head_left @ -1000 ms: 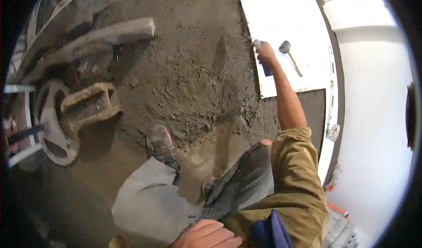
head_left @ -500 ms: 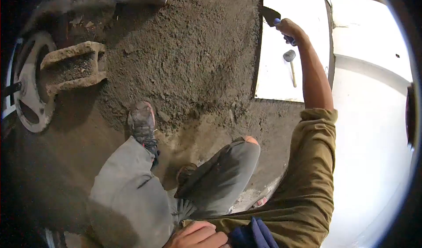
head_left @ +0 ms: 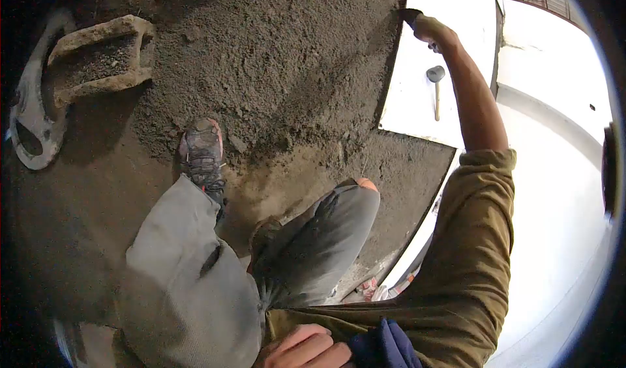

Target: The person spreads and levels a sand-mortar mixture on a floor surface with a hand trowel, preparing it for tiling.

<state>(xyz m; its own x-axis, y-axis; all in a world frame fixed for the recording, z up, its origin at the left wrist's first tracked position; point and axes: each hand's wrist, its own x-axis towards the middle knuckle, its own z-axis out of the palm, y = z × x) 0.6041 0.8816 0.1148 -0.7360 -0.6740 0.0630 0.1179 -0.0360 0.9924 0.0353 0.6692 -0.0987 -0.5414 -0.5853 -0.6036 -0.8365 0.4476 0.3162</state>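
My right hand [head_left: 435, 33] is closed around the handle of a trowel [head_left: 409, 16]. Its dark blade lies at the left edge of a large white tile [head_left: 427, 117], where the tile meets the rough grey mortar [head_left: 280, 61]. A rubber mallet [head_left: 435, 74] with a grey head and pale wooden handle rests on the tile, below that hand. At the bottom, close against my body, my left hand [head_left: 310, 350] has its fingers curled together; whatever they may hold is hidden. Dark blue cloth [head_left: 385, 345] sits just to its right.
A hollow concrete block [head_left: 137, 48] stands at the left beside a grey, spoked wheel-like piece [head_left: 32, 101]. My shoe [head_left: 202, 149] is at the mortar's near edge. A white wall [head_left: 554, 205] runs along the right. Crumpled red-and-white wrapping [head_left: 375, 290] lies near my knee.
My view has shifted, so the block and wheel-like piece sit higher. My right hand has turned the trowel, and its blade now meets the tile's left edge. The mallet stays on the tile.
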